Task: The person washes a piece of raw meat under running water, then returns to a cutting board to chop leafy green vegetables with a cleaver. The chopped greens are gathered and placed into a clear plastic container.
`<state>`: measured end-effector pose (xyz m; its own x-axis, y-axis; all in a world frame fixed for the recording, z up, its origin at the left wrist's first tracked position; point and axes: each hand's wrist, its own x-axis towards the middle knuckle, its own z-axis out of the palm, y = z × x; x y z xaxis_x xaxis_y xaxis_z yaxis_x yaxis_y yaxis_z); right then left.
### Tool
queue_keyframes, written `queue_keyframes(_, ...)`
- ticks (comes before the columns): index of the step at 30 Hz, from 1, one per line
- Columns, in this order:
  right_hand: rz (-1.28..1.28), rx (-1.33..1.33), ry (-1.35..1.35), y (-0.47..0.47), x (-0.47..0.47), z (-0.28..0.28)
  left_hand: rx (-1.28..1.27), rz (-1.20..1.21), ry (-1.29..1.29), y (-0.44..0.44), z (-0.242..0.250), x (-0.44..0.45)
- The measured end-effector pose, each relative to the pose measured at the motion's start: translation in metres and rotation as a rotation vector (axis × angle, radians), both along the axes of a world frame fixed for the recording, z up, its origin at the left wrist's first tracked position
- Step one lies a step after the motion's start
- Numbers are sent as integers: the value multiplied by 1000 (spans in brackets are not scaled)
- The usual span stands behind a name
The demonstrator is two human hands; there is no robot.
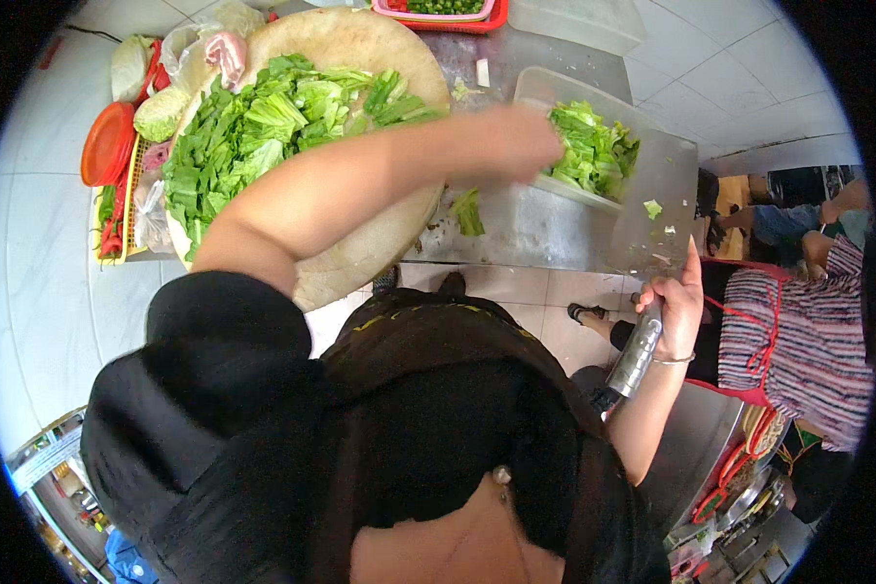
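Note:
My left arm reaches across the round wooden chopping block (379,36). Motion blurs my left hand (518,142) at the near left side of a clear plastic container (536,82); its fingers cannot be made out. Cut leafy lettuce (591,146) lies inside the container. My right hand (675,310) grips the metal handle of a cleaver (664,168), whose wide blade is beside the container's right end. Small leaf scraps (652,209) cling to the blade. More chopped green leaves (277,120) cover the left and far part of the block.
A loose leaf piece (469,213) lies on the metal table (547,237). Left of the block are raw meat (228,58), cabbage (162,114), red plates (109,146) and a yellow basket (133,212). A person in a striped apron (796,336) is at the right.

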<state>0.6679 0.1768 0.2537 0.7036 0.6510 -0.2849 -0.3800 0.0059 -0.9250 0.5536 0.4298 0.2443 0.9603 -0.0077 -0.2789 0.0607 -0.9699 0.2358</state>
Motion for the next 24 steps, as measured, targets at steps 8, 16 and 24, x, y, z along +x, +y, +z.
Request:
queue_keyframes(8,58,200,20,12,-11,-7,153,139,138,-37,-111,-50)
queue_keyframes(16,-3,153,-57,0,-15,-14,68,202,-17,-47,-115,-59)
queue_keyframes(24,-23,133,-17,-11,-26,-48,4,70,206,-50,-37,-46)
